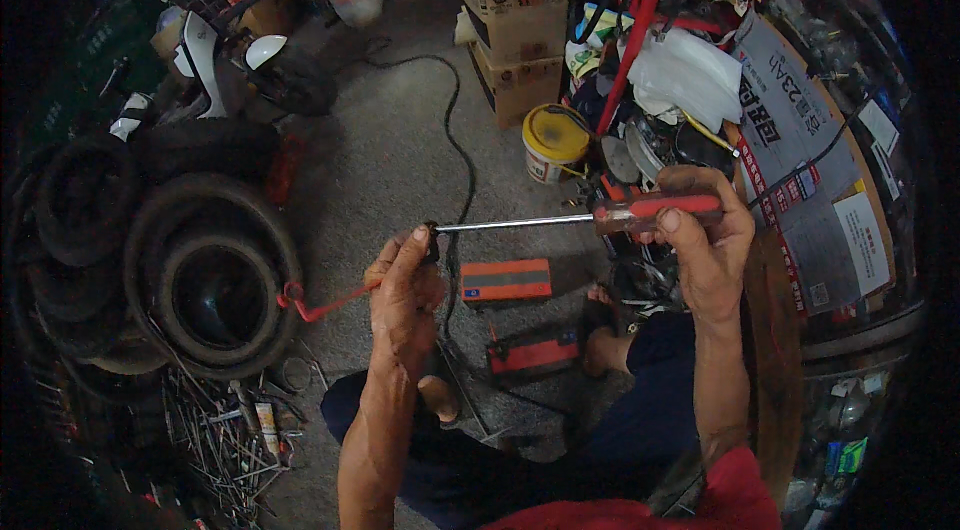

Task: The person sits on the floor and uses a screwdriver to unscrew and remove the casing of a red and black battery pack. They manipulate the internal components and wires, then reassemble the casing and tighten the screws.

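Note:
My right hand (712, 255) is wrapped round the red handle of a long screwdriver (515, 224), held level above the floor. The bright shaft points left, and its tip meets a small dark part (432, 244) pinched in my left hand (402, 285). What kind of part this is, I cannot make out; my fingers cover most of it. A red cable (335, 306) runs out of the left hand toward the left and ends in a curl. Below the shaft, an orange box-shaped block with a grey band (506, 280) lies on the floor, and a red and black one (533, 354) sits nearer my feet.
Tyres (215, 280) are piled at the left, with scattered hand tools (235, 440) below them. A yellow-lidded bucket (556, 143) stands ahead near stacked cardboard boxes (520, 80). A black cable (465, 155) winds over the floor. Flattened cardboard (815, 170) leans at the right.

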{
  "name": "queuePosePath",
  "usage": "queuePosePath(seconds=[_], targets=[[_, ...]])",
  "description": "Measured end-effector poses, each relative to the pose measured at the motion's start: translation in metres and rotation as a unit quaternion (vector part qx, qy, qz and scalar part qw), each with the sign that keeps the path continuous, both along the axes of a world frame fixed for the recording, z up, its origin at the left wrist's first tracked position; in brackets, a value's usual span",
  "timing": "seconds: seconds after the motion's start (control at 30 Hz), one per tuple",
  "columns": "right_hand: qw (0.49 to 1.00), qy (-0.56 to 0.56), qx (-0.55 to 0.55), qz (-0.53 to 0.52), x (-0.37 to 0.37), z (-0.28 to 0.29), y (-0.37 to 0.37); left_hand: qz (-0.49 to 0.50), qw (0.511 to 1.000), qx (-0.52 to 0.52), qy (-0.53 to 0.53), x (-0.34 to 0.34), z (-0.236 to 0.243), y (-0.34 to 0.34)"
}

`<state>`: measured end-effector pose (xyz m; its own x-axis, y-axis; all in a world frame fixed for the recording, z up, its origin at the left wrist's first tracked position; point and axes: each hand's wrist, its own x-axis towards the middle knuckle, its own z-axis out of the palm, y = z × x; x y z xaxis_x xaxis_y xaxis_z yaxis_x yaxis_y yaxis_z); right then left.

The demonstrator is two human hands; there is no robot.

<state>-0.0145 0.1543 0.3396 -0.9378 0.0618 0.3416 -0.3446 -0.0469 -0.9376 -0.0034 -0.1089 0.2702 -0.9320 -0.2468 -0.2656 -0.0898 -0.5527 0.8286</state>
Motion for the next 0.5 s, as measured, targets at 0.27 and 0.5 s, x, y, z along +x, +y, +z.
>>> queuePosePath(seconds=[0.27,0.5], targets=[[0.984,0.119,0.029,-0.129,0.026,0.003,0.003,0.082,0.967,-0.241,0.031,-0.007,-0.006,0.004],[0.990,-0.115,0.041,-0.074,0.035,-0.002,-0.015,-0.103,0.972,-0.207,-0.032,0.005,0.001,0.028]])
